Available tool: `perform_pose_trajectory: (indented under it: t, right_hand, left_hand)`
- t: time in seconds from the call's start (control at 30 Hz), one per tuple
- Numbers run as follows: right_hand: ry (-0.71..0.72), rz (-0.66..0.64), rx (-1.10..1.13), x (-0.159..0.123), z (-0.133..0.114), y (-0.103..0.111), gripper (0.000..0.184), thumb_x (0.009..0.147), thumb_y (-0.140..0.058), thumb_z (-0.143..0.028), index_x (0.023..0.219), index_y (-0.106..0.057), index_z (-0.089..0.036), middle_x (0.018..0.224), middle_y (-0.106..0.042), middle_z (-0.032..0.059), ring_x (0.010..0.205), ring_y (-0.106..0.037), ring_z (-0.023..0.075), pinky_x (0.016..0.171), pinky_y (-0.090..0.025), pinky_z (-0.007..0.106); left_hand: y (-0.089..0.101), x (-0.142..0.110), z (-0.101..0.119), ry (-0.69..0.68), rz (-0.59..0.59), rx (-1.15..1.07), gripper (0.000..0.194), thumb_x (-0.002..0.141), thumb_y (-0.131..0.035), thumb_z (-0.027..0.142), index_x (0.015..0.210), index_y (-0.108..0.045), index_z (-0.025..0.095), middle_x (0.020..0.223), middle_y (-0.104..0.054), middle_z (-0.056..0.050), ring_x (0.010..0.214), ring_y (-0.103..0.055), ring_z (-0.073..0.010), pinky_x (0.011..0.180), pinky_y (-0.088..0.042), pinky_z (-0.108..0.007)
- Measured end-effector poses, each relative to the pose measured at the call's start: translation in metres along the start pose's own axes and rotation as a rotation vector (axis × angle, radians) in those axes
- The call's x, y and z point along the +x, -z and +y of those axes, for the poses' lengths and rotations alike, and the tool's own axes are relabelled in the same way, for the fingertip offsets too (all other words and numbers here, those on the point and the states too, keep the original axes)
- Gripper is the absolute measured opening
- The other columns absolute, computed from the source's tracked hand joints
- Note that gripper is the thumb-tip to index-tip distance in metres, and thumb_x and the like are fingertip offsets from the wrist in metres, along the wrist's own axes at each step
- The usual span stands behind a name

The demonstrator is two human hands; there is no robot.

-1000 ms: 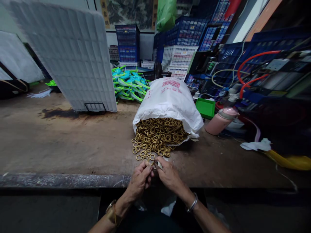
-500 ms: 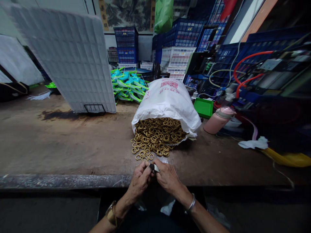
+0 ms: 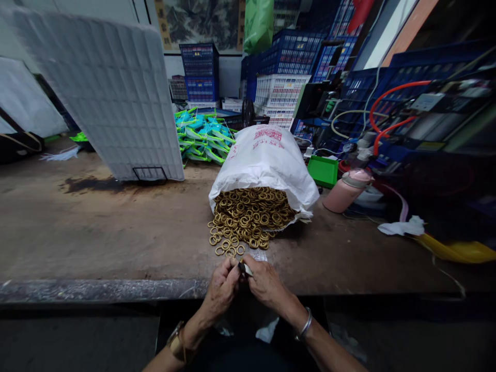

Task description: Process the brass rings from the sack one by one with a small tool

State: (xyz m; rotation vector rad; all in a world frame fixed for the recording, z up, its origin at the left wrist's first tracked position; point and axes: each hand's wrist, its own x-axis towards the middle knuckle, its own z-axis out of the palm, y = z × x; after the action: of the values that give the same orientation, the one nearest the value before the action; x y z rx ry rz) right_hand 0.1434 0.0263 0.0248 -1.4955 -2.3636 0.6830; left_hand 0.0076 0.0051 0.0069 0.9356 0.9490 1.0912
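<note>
My left hand [image 3: 221, 285] and my right hand [image 3: 268, 281] meet just over the front edge of the table, their fingers closed in a pinch. Between the fingertips shows a small black-and-white piece [image 3: 243, 268], too small and partly covered to name. A speck of gold at the right fingertips could be a ring, but I cannot tell. Right beyond the hands lie loose gold-coloured rings [image 3: 226, 247]. More of them spill from the mouth of a white woven sack [image 3: 267, 160] with red print, lying on its side.
The brown table [image 3: 96, 232] stretches to both sides. A white ribbed panel [image 3: 116, 98] stands upright at left, beside a pile of green and blue pieces [image 3: 203, 137]. To the right are a green tray [image 3: 323, 171], a pink bottle [image 3: 346, 192] and a machine with red tubes [image 3: 387, 103].
The view has shifted very slightly. My hands stay together at the table edge, and the fingertips have moved a little around the small piece.
</note>
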Motion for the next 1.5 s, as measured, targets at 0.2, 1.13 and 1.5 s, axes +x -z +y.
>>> perform_pose_trajectory:
  t: [0.2,1.13,1.5]
  right_hand:
    - [-0.023,0.029,-0.064,-0.001,-0.006,0.004,0.029,0.063,-0.037,-0.006,0.087,-0.047,-0.019,0.069,-0.058,0.0018,0.059,-0.047,0.0143,0.055,-0.022,0.025]
    - [-0.175,0.118,-0.181,0.043,0.021,-0.017,0.014,0.082,-0.045,-0.022,0.095,-0.049,-0.021,0.08,-0.062,0.0032,0.07,-0.056,0.0141,0.057,-0.026,0.023]
    - [-0.178,0.079,-0.16,0.054,0.029,-0.018,0.012,0.079,-0.049,-0.026,0.09,-0.048,-0.021,0.075,-0.062,0.0032,0.067,-0.057,0.0158,0.055,-0.026,0.023]
  left_hand:
    - [0.0,-0.001,0.005,-0.062,0.035,0.074,0.03,0.076,-0.053,0.045,0.065,-0.043,0.018,0.054,-0.039,0.006,0.044,-0.029,-0.0057,0.043,-0.024,-0.019]
    - [0.003,-0.03,0.011,0.193,0.071,-0.464,0.019,0.073,-0.059,0.032,0.074,-0.051,0.015,0.071,-0.06,-0.004,0.049,-0.05,-0.0087,0.037,-0.032,-0.017]
    - [0.009,-0.026,-0.006,0.305,0.251,-0.649,0.023,0.065,-0.069,0.027,0.064,-0.051,0.013,0.067,-0.056,-0.002,0.056,-0.053,-0.0091,0.042,-0.038,-0.017]
